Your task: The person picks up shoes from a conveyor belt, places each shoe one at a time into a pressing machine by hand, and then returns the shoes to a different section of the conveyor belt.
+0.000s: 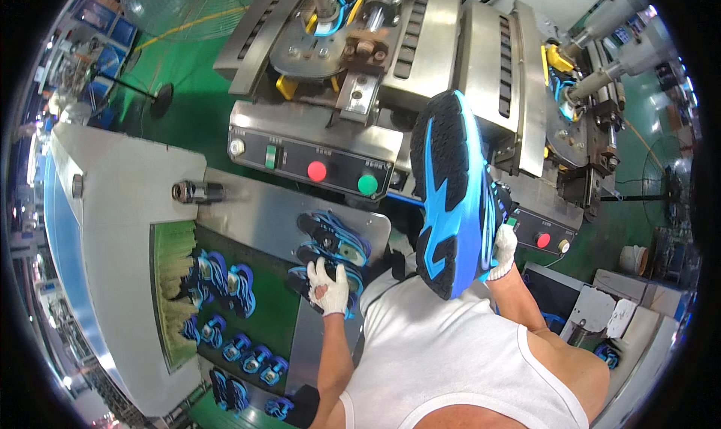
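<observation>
One-handed, holding black-soled, bright-blue running shoe (451, 204) on end before steel machine (492, 61), gripping side with white-knit-gloved right hand (504, 253), apparently for exposing underside. Spreading white-knit-gloved left hand (328, 289) over black-and-blue shoe (353, 279) on silver metal shelf (259, 219), apparently steadying it.

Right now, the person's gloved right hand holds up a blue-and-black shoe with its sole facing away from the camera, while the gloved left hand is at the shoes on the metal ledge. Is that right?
Not quite: the held shoe has its sole facing toward the camera, as the head view shows. The rest stands.
</observation>
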Demonstrator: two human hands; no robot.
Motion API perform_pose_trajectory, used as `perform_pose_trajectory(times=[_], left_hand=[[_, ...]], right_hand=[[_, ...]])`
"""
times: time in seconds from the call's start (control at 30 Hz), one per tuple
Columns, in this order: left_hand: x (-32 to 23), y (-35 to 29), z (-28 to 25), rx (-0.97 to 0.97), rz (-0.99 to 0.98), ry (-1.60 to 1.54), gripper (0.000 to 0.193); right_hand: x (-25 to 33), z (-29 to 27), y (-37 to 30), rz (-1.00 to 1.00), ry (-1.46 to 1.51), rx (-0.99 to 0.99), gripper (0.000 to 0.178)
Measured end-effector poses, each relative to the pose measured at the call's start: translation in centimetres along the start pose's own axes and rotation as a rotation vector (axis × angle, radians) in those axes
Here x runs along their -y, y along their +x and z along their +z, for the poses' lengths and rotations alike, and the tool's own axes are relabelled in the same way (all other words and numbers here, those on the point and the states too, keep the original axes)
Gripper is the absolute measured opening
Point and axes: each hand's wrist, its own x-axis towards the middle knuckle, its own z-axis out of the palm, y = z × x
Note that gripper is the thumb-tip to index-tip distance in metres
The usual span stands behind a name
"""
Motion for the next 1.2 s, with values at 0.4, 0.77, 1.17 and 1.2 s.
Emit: perform_pose_trajectory(times=[0.4, 0.77, 1.17, 1.2], left_hand=[[-4.7, 5.1, -6.3, -0.148, 0.105, -0.656, 0.066], [-28.4, 19.8, -21.4, -0.325, 1.027, -0.27, 0.037], [-37.5, 35.9, -12.2, -0.097, 1.013, -0.039, 0.06], [-37.9, 37.1, -11.2, -0.163, 1.066, -0.083, 0.063]], right_hand=[[0.2, 4.5, 2.4, 0.046, 0.046, -0.069, 0.07], [1.5, 5.6, 2.7, 0.004, -0.114, -0.135, 0.067], [2.3, 6.6, 2.9, -0.269, -0.338, -0.219, 0.087], [2.5, 7.0, 2.6, -0.279, -0.383, -0.245, 0.091]])
